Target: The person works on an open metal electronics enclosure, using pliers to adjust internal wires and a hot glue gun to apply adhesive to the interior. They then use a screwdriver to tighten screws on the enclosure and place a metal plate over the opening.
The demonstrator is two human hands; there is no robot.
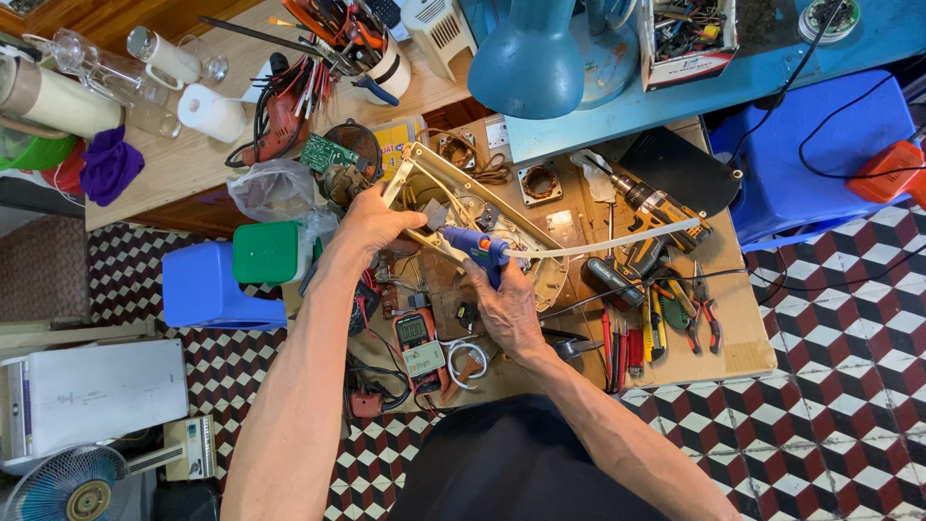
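Blue glue gun (479,248) sits mid-worktop, nozzle toward 9 o'clock, a long white glue stick (617,241) trailing to 3 o'clock. Right hand (506,307): grip clamped round the gun's handle. Left hand (376,224): grip closed on the rim of the cream fan housing (424,164), just at 10 o'clock. 1 yellow drill (656,207), 2 meters (417,342). Wooden worktop (733,318), checkered tile floor (849,318), 2 blue stools (203,289).

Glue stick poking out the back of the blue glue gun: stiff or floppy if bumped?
Probably semi-flexible: the glue stick runs long, thin and slightly bowed, unsupported behind the glue gun. Likely light. The right hand grips only the gun, so a bump could flex it.
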